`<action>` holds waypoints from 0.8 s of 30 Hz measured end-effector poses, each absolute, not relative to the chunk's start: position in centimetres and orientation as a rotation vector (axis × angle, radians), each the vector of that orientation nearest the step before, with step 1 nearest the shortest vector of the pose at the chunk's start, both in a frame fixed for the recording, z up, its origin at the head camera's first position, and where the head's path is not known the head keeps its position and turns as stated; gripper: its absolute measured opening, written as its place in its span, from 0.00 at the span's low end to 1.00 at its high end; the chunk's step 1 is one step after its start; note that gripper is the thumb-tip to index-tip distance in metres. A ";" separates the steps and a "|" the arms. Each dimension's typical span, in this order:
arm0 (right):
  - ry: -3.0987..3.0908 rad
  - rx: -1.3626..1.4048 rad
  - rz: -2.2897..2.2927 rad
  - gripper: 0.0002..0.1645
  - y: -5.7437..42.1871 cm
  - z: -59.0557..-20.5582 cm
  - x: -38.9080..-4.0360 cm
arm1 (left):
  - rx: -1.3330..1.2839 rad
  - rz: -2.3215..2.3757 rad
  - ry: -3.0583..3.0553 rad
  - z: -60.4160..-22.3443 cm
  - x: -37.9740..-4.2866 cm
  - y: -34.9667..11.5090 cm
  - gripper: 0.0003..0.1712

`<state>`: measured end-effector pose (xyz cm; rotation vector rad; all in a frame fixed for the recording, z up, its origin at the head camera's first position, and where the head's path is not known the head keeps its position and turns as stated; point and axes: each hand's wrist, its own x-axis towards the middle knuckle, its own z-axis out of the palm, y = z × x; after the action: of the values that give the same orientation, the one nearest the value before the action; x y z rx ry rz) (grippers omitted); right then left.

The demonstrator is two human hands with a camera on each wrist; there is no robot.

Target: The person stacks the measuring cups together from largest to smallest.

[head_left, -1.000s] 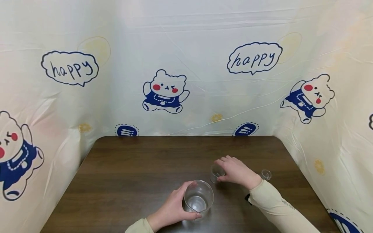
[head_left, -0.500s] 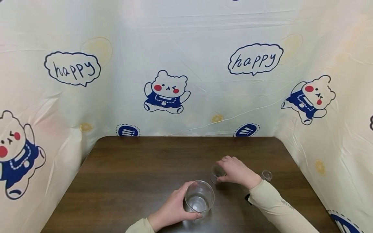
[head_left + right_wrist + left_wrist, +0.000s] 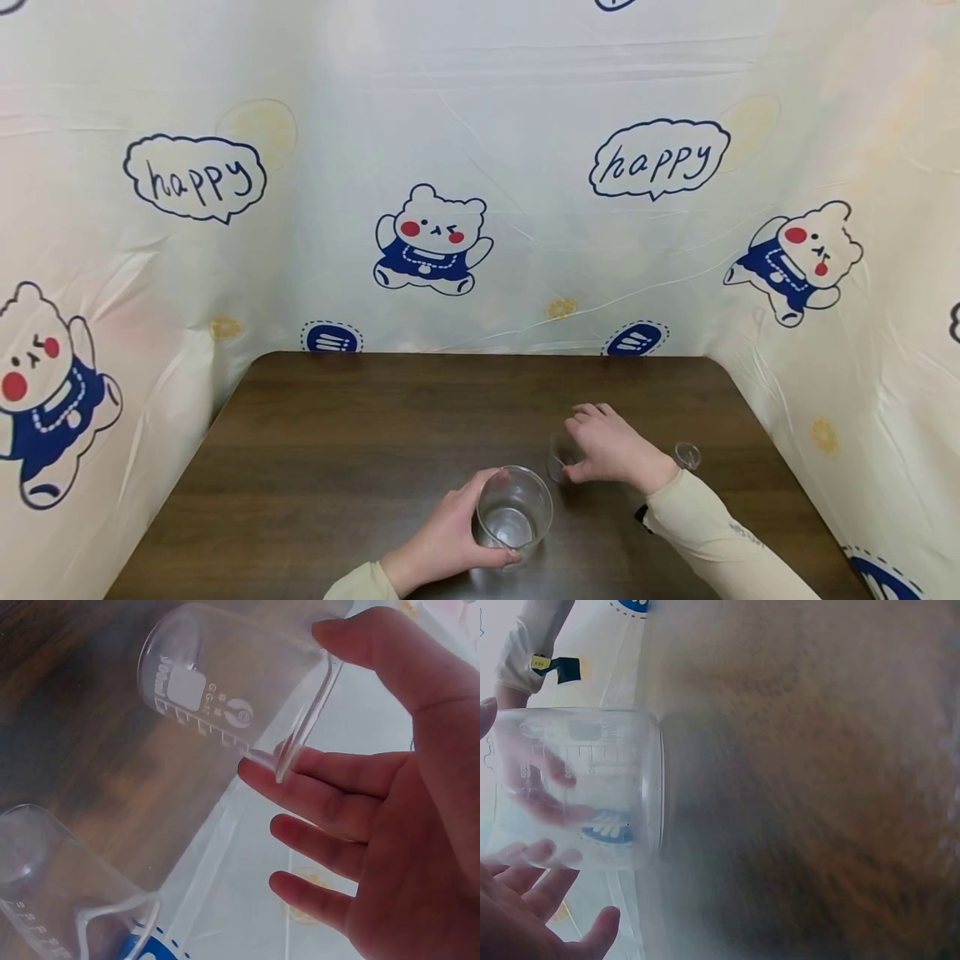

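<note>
Small clear cylindrical glass beaker with white printed markings [image 3: 238,690] is in the right hand [image 3: 611,450], over the right half of the dark brown wood-grain bench [image 3: 360,467]. From where I'm standing, thumb and finger pinch it at the rim, close to the spout, while two other fingers stretch out clear of the glass. I can't tell whether its base touches the bench.

Just beside it, towards the person, is the larger clear cylindrical glass beaker [image 3: 514,510]. The left hand [image 3: 448,525] clasps that one round the side, thumb on the near wall and fingers on the far one. So the hands are apart, with a glass each.

I'd expect the small beaker to be light, quite stiff and easily chipped, and slick under damp skin. With so few contact points at the rim, it could swivel; a hold lower down, round the middle of the wall, would be surer. The larger one probably weighs more and looks too wide for a pinch, so that wrapped grip suits it, without a hard squeeze.

One tiny clear glass vessel [image 3: 687,456] stands close by the right wrist, held by nobody.
</note>
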<state>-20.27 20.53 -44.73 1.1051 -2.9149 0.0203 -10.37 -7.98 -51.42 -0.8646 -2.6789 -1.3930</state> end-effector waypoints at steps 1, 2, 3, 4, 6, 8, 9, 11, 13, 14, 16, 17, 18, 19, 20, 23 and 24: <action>-2.911 1.111 0.018 0.27 20.5 -44.6 -20.1 | -0.864 -1.394 -2.680 -51.4 -10.3 -8.0 0.53; -2.905 1.118 0.013 0.27 20.6 -44.5 -20.0 | -0.866 -1.398 -2.678 -51.4 -10.3 -8.0 0.53; -2.899 1.121 0.002 0.27 20.6 -44.4 -19.9 | -0.868 -1.402 -2.674 -51.4 -10.3 -8.0 0.53; -2.891 1.124 -0.013 0.27 20.7 -44.2 -19.8 | -0.870 -1.409 -2.671 -51.4 -10.3 -7.9 0.53; -2.875 1.131 -0.039 0.27 20.7 -43.8 -19.5 | -0.875 -1.416 -2.663 -51.4 -10.3 -7.9 0.53; -2.864 1.136 -0.057 0.27 20.7 -43.4 -19.3 | -0.879 -1.417 -2.660 -51.4 -10.4 -7.9 0.53; -2.859 1.138 -0.063 0.26 20.7 -43.2 -19.1 | -0.880 -1.420 -2.659 -51.4 -10.4 -7.9 0.53; -2.851 1.140 -0.070 0.26 20.7 -42.7 -18.8 | -0.882 -1.425 -2.662 -51.5 -10.4 -7.9 0.53; -2.845 1.141 -0.073 0.26 20.7 -42.1 -18.6 | -0.878 -1.431 -2.667 -51.5 -10.4 -7.9 0.53; -2.845 1.138 -0.072 0.26 20.6 -41.8 -18.4 | -0.874 -1.432 -2.671 -51.5 -10.4 -7.9 0.53; -2.850 1.132 -0.073 0.26 20.6 -41.2 -18.2 | -0.868 -1.424 -2.677 -51.5 -10.4 -7.9 0.52; -2.857 1.130 -0.070 0.26 20.5 -40.9 -18.1 | -0.865 -1.420 -2.679 -51.4 -10.4 -7.9 0.52; -2.865 1.126 -0.071 0.26 20.5 -40.7 -18.0 | -0.864 -1.410 -2.681 -51.4 -10.4 -7.9 0.52; -2.873 1.123 -0.070 0.26 20.5 -40.4 -17.9 | -0.861 -1.405 -2.684 -51.4 -10.4 -7.9 0.52; -2.880 1.122 -0.072 0.26 20.5 -40.1 -17.8 | -0.860 -1.408 -2.684 -51.4 -10.4 -7.9 0.52; -2.882 1.127 -0.073 0.26 20.4 -39.5 -17.5 | -0.856 -1.413 -2.683 -51.4 -10.5 -7.9 0.52; -2.878 1.128 -0.074 0.26 20.4 -39.3 -17.4 | -0.856 -1.411 -2.682 -51.4 -10.5 -7.9 0.52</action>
<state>-17.35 20.45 -39.35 1.1284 -2.8780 -0.0738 -10.51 -7.88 -51.39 -0.8559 -2.6815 -1.4107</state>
